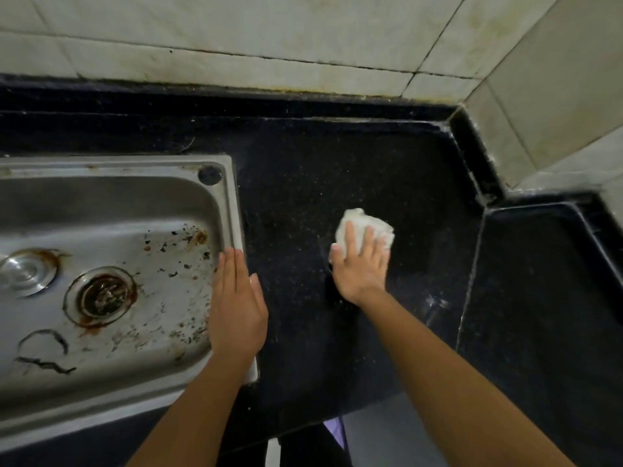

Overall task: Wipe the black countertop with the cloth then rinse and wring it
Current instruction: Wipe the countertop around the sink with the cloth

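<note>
- Lying at the far left, a steel sink (118, 166) is showing brown stains and dark flecks across its basin. A rusty drain (101, 295) is sitting in its floor, and a round metal cap (25, 271) is sitting just left of that drain.
- Resting flat on the sink's right rim, the left hand (237, 305) is lying with its fingers straight and pressed together, grasping nothing. Its thumb is reaching onto the stone just beside the rim.
- Stretching away from the sink's right rim, the black countertop (303, 170) is showing fine pale specks.
- Sitting on that countertop, well to the right of the sink, the white cloth (360, 224) is lying bunched and touching the stone.
- Pressing down on the near part of the cloth, the right hand (362, 267) is spreading its fingers almost straight over the fabric, not clenching it. Its thumb is lying at the cloth's left edge.
- Lying farthest right of the sink, a second black slab (539, 298) is meeting the countertop along a seam.
- Running behind the sink, a pale tiled wall (236, 32) is angling forward at the right.
</note>
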